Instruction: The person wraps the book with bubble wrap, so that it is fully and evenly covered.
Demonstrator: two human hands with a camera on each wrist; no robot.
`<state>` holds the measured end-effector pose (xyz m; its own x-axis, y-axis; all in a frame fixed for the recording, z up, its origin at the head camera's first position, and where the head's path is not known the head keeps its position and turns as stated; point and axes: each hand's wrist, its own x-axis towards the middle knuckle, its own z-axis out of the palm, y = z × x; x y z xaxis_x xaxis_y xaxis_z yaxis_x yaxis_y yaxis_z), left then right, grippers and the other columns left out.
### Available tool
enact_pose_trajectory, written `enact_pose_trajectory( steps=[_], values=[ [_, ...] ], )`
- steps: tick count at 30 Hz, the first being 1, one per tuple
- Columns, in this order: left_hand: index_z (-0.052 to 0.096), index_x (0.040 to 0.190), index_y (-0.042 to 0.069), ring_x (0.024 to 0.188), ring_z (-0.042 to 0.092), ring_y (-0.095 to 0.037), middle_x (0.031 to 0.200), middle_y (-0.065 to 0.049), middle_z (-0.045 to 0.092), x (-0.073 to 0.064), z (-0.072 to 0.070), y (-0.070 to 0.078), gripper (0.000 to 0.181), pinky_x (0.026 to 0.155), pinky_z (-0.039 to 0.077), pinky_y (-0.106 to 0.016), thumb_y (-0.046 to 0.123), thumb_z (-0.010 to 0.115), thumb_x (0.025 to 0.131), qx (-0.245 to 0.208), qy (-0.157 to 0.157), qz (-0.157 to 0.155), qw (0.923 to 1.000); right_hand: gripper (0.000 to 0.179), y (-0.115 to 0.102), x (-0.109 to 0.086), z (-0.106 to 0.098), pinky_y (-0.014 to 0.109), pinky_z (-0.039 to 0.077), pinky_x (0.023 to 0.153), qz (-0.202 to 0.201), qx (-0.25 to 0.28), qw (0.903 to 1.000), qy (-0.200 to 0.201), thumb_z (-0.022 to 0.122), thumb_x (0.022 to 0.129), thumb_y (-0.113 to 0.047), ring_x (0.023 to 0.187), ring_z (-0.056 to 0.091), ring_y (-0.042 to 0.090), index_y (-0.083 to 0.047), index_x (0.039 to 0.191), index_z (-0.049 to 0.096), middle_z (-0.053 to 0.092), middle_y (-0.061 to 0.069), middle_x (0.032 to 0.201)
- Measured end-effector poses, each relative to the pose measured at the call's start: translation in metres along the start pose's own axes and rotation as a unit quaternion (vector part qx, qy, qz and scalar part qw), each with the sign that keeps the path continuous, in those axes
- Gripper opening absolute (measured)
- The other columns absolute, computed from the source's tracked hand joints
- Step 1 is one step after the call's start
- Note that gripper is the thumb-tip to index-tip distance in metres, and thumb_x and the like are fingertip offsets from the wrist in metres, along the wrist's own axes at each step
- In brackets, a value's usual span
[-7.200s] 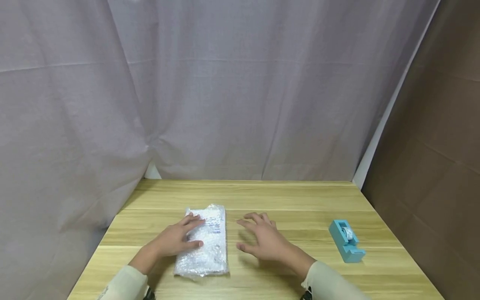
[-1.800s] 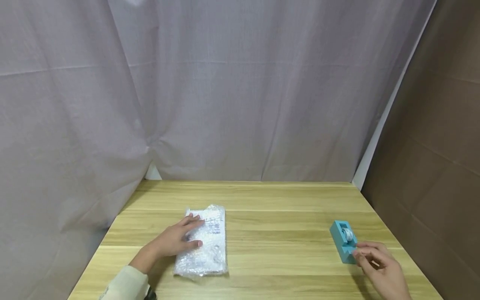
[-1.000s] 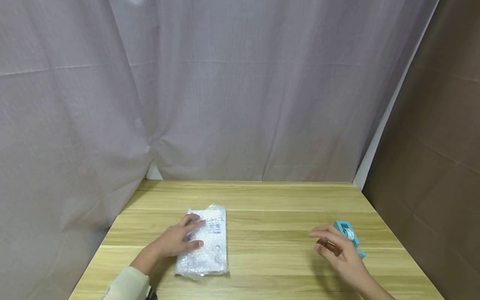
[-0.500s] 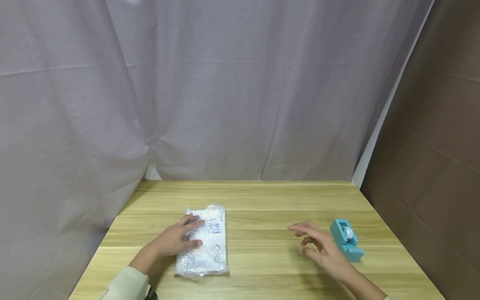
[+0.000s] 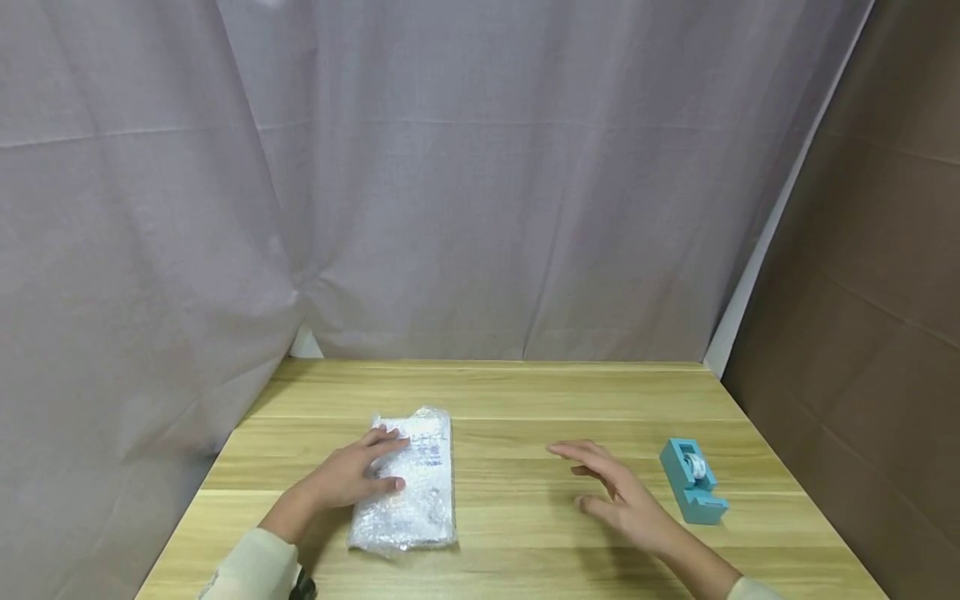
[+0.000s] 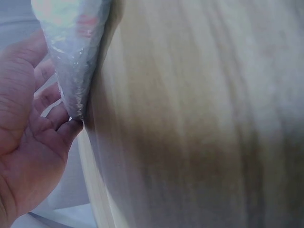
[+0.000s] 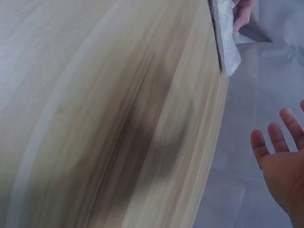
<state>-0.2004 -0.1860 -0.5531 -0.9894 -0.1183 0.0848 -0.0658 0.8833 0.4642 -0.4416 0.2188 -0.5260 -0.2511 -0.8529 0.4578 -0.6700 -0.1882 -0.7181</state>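
Observation:
A flat package wrapped in clear bubble wrap (image 5: 423,508) lies on the wooden table, left of the middle, with printing showing through the film. My left hand (image 5: 345,479) rests on its left side, fingers spread and thumb across the top. Seen from the left wrist, the fingers lie along the package's edge (image 6: 78,61). Between the package and a blue tape dispenser (image 5: 692,483), my right hand (image 5: 626,504) hovers over the table. Its fingers are loosely bent and apart, with nothing visible between them; the right wrist view shows the same spread fingers (image 7: 278,137).
The tape dispenser stands near the table's right edge, a roll of tape (image 5: 696,467) inside it. Grey curtain (image 5: 450,208) hangs behind the table (image 5: 525,400) and at its left, and a brown cloth (image 5: 862,292) hangs along the right.
My right hand was at the tape dispenser's front end 1.8 s ago, then moved left, away from it, its fingers spreading. My left hand and the package have stayed in place.

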Motion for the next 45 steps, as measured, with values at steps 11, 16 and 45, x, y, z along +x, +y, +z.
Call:
enact_pose_trajectory(
  steps=[11,16,45],
  values=[
    [0.049,0.167,0.019,0.154,0.045,-0.059,0.174,-0.028,0.040,0.001,0.000,-0.002,0.082,0.118,0.041,-0.083,0.054,0.079,0.099,-0.006,0.000,-0.027,0.9996,0.081,-0.006,0.025,0.021,0.039,0.051,0.124,-0.005,-0.004,0.9997,-0.025,0.072,0.089,0.010,0.150,0.055,0.016,-0.019,0.163,0.054,0.060,0.007,0.161],
    [0.040,0.172,0.023,0.154,0.045,-0.060,0.176,-0.031,0.033,0.002,0.001,-0.004,0.092,0.120,0.039,-0.082,0.057,0.080,0.097,-0.014,0.005,-0.046,0.9988,0.084,-0.009,0.037,0.031,0.042,0.051,0.124,-0.011,-0.006,0.9993,-0.036,0.073,0.088,0.009,0.151,0.056,0.022,-0.022,0.163,0.054,0.060,0.001,0.163],
    [0.016,0.179,0.023,0.159,0.043,-0.050,0.174,-0.008,0.048,0.001,0.002,-0.003,0.112,0.131,0.033,-0.071,0.058,0.082,0.095,-0.038,0.013,-0.059,0.9974,0.091,-0.014,0.086,0.082,0.070,0.037,0.130,-0.008,0.043,0.9953,-0.087,0.071,0.085,0.004,0.159,0.049,0.032,-0.021,0.169,0.046,0.052,0.002,0.172]
  ],
)
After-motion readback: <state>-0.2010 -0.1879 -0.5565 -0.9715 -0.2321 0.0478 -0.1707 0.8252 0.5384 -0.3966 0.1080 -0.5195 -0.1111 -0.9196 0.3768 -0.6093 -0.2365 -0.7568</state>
